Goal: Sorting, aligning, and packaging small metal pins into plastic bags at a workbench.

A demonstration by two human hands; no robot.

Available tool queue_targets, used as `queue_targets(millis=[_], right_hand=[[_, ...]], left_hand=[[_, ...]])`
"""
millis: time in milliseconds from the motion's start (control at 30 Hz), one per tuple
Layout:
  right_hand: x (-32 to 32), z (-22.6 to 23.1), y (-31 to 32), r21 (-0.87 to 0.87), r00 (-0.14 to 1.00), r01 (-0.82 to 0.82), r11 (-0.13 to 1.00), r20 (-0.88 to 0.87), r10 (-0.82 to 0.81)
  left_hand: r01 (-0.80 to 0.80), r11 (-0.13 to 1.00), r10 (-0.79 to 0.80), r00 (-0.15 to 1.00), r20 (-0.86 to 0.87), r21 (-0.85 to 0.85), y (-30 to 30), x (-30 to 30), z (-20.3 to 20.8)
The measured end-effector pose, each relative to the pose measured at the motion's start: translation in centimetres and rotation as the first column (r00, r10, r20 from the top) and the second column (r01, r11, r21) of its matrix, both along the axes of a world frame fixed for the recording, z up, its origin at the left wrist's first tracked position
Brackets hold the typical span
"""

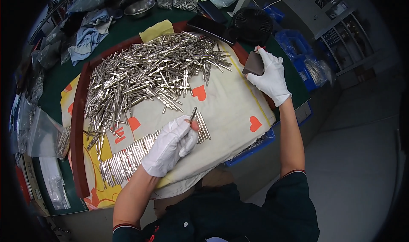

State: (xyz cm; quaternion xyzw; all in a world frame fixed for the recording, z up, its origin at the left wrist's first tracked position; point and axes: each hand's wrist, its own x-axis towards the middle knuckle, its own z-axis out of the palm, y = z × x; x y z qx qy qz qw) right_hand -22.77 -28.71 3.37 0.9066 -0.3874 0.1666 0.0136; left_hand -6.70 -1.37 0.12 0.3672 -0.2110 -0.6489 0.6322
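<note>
The gloved left hand (pixel 168 148) pinches a slender metal rod (pixel 194 114) near the row of rods (pixel 128 159), its end exposed, seemingly for viewing. The gloved right hand (pixel 272 80) grasps a dark rectangular block (pixel 254 64). The row lies side by side, presumably for separation from the loose heap (pixel 145 71). The left hand hides part of the row; the pinched rod's lower end is not visible.

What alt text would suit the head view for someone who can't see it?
A white-gloved left hand holds a slim metal rod over a row of similar rods on a heart-patterned cloth. The white-gloved right hand holds a dark block, and a heap of loose rods lies beyond the row.
</note>
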Motion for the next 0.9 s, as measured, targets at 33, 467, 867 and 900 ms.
queue_targets(millis=[33,467,867,900], right_hand=[[-0.1,-0.3,-0.8,-0.019,0.999,0.005,1.000,-0.053,-0.006],[-1.5,-0.4,-0.3,-0.137,0.984,-0.076,0.988,0.152,0.096],[-1.3,-1.1,-0.4,-0.064,0.991,-0.032,0.997,0.131,0.040],[-1.4,-0.9,-0.5,0.077,0.977,0.004,0.997,0.214,-0.021]], left_hand=[[-0.018,1.000,0.017,0.996,-0.093,-0.011,-0.1,0.1,0.0],[0.059,0.998,-0.058,0.968,-0.246,-0.004,-0.4,0.6,-0.3],[0.071,0.997,-0.061,0.940,-0.336,0.016,-0.6,0.5,0.0],[0.067,0.997,-0.053,0.944,-0.326,0.031,-0.8,0.4,0.0]])
